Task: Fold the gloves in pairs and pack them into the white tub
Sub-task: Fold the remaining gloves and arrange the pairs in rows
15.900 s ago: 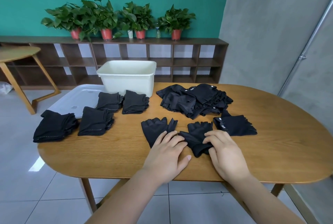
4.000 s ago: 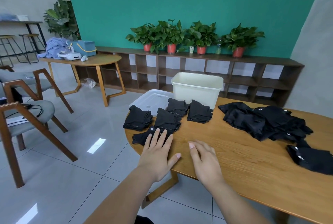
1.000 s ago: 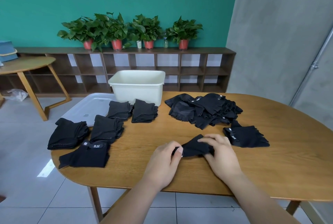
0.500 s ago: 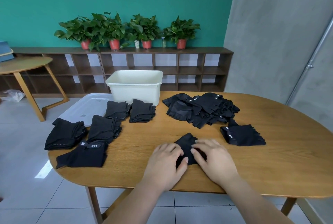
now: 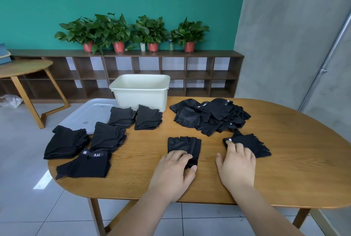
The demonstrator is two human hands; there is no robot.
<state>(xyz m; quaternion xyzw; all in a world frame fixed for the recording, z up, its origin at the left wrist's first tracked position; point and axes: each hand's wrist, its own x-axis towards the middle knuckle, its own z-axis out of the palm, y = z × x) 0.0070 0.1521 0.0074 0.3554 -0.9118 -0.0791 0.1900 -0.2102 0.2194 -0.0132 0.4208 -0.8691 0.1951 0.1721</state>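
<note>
Head view, oval wooden counter point(image 5: 284, 159). The left hand point(image 5: 171, 173) lies palm-down on the near edge of a fingerless black glove point(image 5: 185, 145) spread flat at the counter's front centre, its fingers only slightly bent and pressing the fabric, the thumb at the glove's near right corner. The right hand point(image 5: 236, 165) is flat with fingers extended; its fingertips touch the left, labelled end of a second glove point(image 5: 248, 143), which lies just right of the first and apart from it. Behind both, a loose pile of gloves point(image 5: 209, 116) sits mid-counter.

The white tub point(image 5: 140, 93) stands upright at the far edge, left of the pile — its inside cannot be seen from here. A translucent lid point(image 5: 89, 114) lies beside it at the counter's left end. Four folded stacks point(image 5: 108, 137) occupy the left side: two just in front of the tub, two nearer, the leftmost at the counter's rim. In front of these lies a flat glove pair marked "5.11" point(image 5: 87, 165).
</note>
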